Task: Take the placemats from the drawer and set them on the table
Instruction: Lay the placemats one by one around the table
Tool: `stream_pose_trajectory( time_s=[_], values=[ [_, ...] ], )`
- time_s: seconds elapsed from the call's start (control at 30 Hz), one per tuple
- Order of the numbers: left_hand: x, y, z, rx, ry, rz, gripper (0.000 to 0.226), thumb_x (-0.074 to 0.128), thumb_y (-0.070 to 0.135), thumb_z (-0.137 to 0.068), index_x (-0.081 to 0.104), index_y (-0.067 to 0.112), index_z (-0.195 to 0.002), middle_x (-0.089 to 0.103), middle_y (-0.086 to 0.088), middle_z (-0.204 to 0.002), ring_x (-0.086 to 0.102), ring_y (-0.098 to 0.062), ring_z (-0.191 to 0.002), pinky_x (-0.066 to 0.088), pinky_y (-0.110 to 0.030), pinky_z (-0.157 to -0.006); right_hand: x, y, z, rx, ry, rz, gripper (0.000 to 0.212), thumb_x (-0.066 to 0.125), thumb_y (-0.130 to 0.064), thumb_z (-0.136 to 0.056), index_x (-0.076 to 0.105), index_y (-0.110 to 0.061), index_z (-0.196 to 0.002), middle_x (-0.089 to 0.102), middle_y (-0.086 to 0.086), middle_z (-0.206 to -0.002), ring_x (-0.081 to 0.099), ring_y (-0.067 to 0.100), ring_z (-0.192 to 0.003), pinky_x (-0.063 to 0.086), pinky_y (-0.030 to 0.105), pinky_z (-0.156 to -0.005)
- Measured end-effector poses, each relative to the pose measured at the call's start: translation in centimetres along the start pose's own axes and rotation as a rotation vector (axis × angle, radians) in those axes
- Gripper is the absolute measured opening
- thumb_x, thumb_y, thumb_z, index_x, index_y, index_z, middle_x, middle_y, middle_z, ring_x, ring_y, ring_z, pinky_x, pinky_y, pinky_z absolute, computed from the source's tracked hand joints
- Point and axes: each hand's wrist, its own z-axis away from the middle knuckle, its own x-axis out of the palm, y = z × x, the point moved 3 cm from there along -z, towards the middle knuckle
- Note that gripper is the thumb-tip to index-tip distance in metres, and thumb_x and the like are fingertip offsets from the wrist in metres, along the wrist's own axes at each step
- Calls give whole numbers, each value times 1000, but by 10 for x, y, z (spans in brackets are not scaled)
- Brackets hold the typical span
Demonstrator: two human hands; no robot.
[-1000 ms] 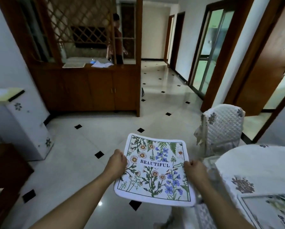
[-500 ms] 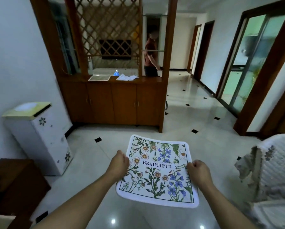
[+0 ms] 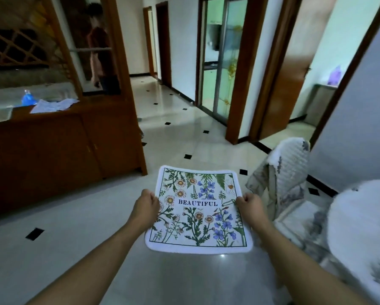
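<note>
Grip unchanged: left hand (image 3: 148, 202) and right hand (image 3: 249, 204) each pinch a side edge of the placemat (image 3: 199, 212), held flat over the floor (image 3: 74, 227), not yet down. View has swung back right since half a second ago, so the cloth-covered counter (image 3: 361, 216) is in frame again, chair (image 3: 288, 172) just beside it; probably heading there to lay it. Beyond: wooden cabinet (image 3: 52, 150) left, glass door (image 3: 217, 62), a person (image 3: 98, 58) far back.

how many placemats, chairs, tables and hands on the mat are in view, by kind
white floral fabric placemat printed BEAUTIFUL: 1
white quilted-cover chair: 1
round table under white cloth: 1
hands gripping the placemat, left hand and right hand: 2
total: 5
</note>
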Motion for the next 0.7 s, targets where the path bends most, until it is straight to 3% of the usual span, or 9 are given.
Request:
stream_pose_trajectory(
  time_s=[0.1, 0.2, 0.37, 0.53, 0.6, 0.7],
  values=[
    [35, 33, -43, 48, -63, -36, 20, 34, 27, -104, 45, 10, -100, 59, -4, -84, 58, -11, -64, 38, -20, -42, -15, 23, -41, 53, 57, -50, 17, 53, -23, -82, 50, -11, -70, 53, 6, -62, 48, 19, -56, 38, 31, -53],
    [73, 71, -96, 109, -105, -54, 21, 34, 27, -102, 44, 9, -98, 58, -6, -82, 57, -15, -63, 44, -27, -44, -36, 36, -87, 89, 95, -110, 20, 53, -17, -89, 52, -11, -69, 51, 9, -60, 46, 17, -53, 36, 27, -50],
    [143, 153, -183, 201, -167, -81, 22, 35, 26, -101, 45, 7, -96, 59, -6, -81, 58, -17, -66, 42, -27, -49, -85, 62, -184, 144, 187, -84, 25, 54, -24, -91, 58, -11, -71, 63, 6, -60, 55, 19, -50, 42, 25, -49],
    [216, 234, -255, 297, -256, -106, 20, 33, 30, -100, 42, 12, -95, 62, -8, -85, 64, -23, -69, 55, -37, -54, -148, 82, -258, 172, 292, -49, 31, 54, -15, -92, 45, -15, -62, 47, 1, -51, 41, 14, -44, 31, 20, -38],
    [247, 266, -277, 351, -305, -110, 20, 33, 31, -98, 41, 14, -94, 61, -9, -86, 65, -26, -70, 59, -45, -57, -169, 95, -280, 221, 348, -42, 34, 53, -15, -91, 41, -17, -60, 42, -2, -49, 35, 13, -45, 25, 24, -44],
    [295, 317, -307, 449, -384, -114, 19, 34, 28, -99, 43, 12, -95, 60, -8, -85, 62, -22, -71, 57, -42, -59, -194, 120, -304, 309, 441, -30, 32, 52, -22, -89, 40, -20, -59, 40, -3, -48, 36, 15, -46, 26, 27, -50]
  ],
)
